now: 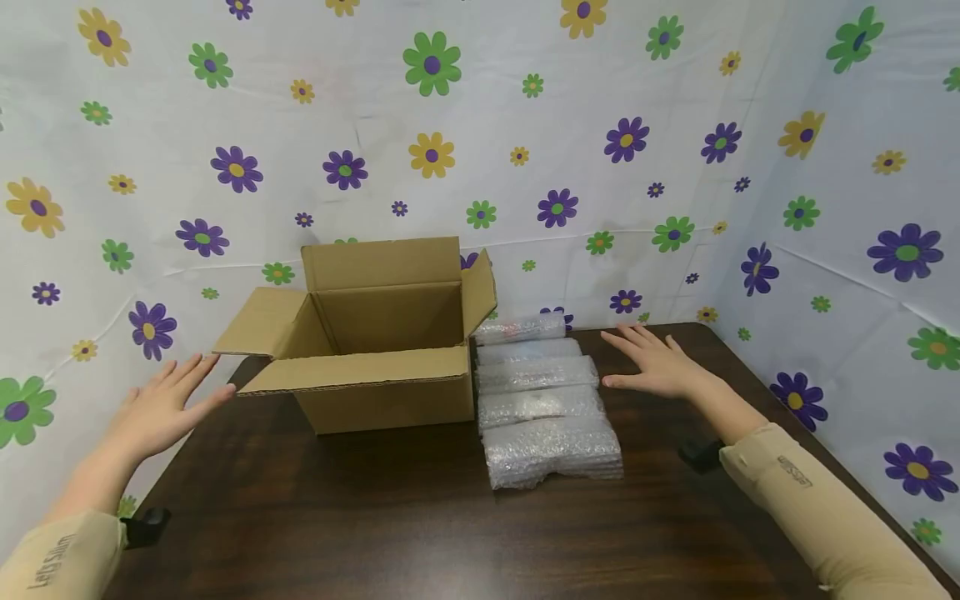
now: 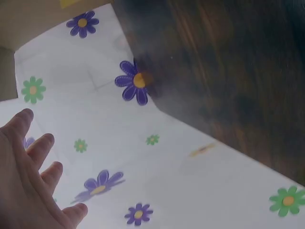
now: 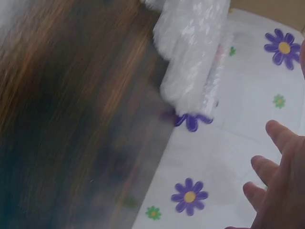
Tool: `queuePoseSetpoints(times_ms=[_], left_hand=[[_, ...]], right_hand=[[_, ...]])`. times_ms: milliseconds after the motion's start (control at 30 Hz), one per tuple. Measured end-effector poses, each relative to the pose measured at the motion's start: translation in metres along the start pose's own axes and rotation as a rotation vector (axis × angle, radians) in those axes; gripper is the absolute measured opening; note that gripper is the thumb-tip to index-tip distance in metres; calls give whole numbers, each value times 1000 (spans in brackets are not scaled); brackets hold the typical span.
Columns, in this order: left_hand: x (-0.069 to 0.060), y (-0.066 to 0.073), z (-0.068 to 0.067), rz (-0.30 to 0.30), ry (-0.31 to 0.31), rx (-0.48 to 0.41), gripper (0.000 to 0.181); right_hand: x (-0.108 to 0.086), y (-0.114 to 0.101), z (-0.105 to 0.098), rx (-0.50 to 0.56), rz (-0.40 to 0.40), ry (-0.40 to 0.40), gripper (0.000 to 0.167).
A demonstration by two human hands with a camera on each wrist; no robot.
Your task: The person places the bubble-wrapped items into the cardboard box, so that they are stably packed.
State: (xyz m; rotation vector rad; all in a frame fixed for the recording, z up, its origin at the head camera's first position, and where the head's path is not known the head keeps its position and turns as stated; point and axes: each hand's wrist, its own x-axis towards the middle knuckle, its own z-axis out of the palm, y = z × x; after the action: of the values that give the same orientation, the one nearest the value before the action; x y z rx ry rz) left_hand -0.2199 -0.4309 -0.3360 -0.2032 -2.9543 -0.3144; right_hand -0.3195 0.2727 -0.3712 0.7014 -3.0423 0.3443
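An open cardboard box (image 1: 390, 400) stands on the dark table with its flaps spread outward. To its right lies a row of several bubble-wrapped bundles (image 1: 551, 446), running from front to back; what is inside them cannot be made out. My left hand (image 1: 161, 408) hovers left of the box, fingers spread near the left flap, holding nothing. On the other side my right hand (image 1: 660, 362) is held in the air just right of the bundles, its fingers extended and nothing in them. The right wrist view shows bubble wrap (image 3: 195, 52) beyond the fingers.
The dark wooden table (image 1: 375, 517) extends in front of the box and bundles. A white flower-print cloth (image 1: 525, 125) hangs behind the table and along its sides, close to the box's back flap.
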Motion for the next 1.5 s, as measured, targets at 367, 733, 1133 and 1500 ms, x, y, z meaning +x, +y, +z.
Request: queuePoseSetpoints(times_ms=[367, 733, 1133, 1500], left_hand=[[1, -10, -35, -8, 74, -30, 71], [14, 15, -64, 75, 142, -104, 64], [35, 79, -63, 168, 68, -269, 61], [42, 93, -48, 141, -37, -300, 65]], right_hand=[[-8, -28, -4, 46, -121, 4, 86], [-18, -62, 6, 188, -276, -61, 90], [-22, -91, 23, 368, -451, -117, 82], [-19, -92, 38, 408, -410, -130, 75]])
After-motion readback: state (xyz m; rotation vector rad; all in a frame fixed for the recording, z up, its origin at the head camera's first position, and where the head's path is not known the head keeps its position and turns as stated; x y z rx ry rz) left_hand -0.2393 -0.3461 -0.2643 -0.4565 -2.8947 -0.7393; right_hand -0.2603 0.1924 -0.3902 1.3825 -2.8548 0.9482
